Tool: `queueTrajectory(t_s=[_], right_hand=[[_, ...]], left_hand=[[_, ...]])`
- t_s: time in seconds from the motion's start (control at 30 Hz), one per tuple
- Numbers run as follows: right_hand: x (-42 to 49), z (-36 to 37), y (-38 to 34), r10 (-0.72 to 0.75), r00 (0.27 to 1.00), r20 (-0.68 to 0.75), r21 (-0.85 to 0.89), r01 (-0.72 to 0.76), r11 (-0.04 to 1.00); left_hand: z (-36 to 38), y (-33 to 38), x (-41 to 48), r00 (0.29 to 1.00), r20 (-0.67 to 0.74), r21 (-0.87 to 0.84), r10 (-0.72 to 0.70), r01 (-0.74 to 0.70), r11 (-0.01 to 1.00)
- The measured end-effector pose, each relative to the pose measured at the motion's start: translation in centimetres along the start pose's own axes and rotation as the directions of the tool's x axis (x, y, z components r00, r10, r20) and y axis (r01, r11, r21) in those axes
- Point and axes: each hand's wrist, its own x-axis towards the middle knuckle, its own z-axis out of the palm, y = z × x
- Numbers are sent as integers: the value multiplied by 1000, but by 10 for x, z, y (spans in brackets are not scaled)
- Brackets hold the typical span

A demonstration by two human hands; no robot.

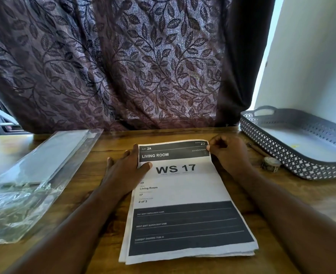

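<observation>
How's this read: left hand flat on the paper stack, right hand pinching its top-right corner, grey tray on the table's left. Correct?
Head view shows the grey tray at the right of the table, not the left. Rest stands: left hand flat on the paper stack, right hand pinching its top-right corner.

Paper stack (pixel 183 194) ctr on bench (pixel 103 244). Plastic packet (pixel 34 175) to its L, basket (pixel 287 153) far R; pen (pixel 257 149) & tape roll (pixel 271 164) btwn stack & basket. Curtain (pixel 123 66) behind bench. L hand (pixel 123 167) on stack's L edge, R hand (pixel 228 151) at its far-R corner.
</observation>
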Motion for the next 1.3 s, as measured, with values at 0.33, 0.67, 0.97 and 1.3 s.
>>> queueTrajectory(t_s=[0.33,0.67,0.97,1.3], right_hand=[[-2,-3,-3,73,997,37,417,-82,905],[-11,-12,-16,46,941,334,627,-259,735],[-11,-16,-21,130,907,400,692,-392,607],[-12,-18,-24,132,884,449,695,-439,569]], left_hand=[[-14,5,-4,986,-163,-320,26,-78,944],[-18,23,-6,924,-370,-535,-92,-131,835],[-27,33,-16,976,-215,-845,-48,-161,511],[-29,32,-16,980,-166,-956,-111,-133,263]])
